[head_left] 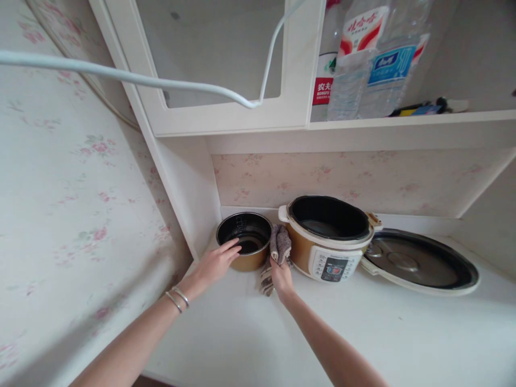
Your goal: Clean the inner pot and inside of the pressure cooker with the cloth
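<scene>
A round inner pot [245,263], gold outside and black inside, stands upright at the back left of the white counter. My left hand [217,263] lies at its front left rim, fingers stretched out over the opening. In my right hand [281,277] is a bunched grey-brown cloth [279,242], held between the inner pot and the electric pressure cooker [304,252]. Part of the cloth hangs below the hand. The cooker is gold and white, without its lid, and its black interior shows. To its right a large oval lid [427,260] rests with its inner side up.
A white wall cabinet [234,118] hangs above, with several plastic bottles [355,70] on its open shelf. A white cable [161,83] crosses in front of it. Flowered wallpaper [97,161] covers the left wall, and a side panel [181,177] borders the counter [363,333].
</scene>
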The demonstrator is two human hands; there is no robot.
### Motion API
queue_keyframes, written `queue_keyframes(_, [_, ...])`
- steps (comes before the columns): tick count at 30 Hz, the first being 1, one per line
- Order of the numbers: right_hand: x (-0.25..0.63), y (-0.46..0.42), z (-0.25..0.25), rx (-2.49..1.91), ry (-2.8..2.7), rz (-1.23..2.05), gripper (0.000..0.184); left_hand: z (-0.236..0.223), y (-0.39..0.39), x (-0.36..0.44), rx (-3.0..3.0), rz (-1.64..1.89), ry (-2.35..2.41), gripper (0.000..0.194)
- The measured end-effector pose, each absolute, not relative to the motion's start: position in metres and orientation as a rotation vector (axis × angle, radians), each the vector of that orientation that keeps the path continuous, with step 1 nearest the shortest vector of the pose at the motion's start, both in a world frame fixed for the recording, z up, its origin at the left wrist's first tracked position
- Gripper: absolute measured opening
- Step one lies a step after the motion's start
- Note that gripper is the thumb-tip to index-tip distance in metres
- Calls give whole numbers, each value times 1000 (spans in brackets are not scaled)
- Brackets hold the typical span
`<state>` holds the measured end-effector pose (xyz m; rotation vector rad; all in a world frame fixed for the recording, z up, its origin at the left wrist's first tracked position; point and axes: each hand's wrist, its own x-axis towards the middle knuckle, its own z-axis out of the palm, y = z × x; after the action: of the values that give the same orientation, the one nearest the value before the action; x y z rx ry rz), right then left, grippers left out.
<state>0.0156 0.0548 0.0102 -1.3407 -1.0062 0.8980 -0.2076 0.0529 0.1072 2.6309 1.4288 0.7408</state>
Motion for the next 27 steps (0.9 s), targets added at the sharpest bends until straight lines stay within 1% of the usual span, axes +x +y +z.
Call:
queue_keyframes(3, [20,61,10,-1337,-1015,892,50,110,72,-236,2622,734,1530,39])
queue_keyframes(5, [18,62,8,-1338,-1025,894,50,110,81,-247,2599,712,1543,36])
queue_keyframes(9, [10,56,1,-1360,-1043,915,49,105,74,-233,2543,700,1581,27])
queue_keyframes(12, [7,52,-4,-1369,-1058,936,47,106,61,-208,2530,690,1696,30])
queue_keyframes(14, [9,52,-5,-1382,-1051,939,47,108,57,-201,2522,744,1658,33])
queue_keyframes(17, [15,56,-3,-1399,-1025,931,49,111,67,-216,2542,843,1527,35])
queue_keyframes(22, [20,59,2,-1384,-1010,938,52,104,94,-262,2618,660,1524,34])
queue_keyframes(24, [16,56,2,-1375,-1015,950,51,103,95,-263,2648,632,1533,31])
queue_keyframes(27, [7,50,0,-1368,-1033,983,48,105,85,-240,2650,610,1549,31])
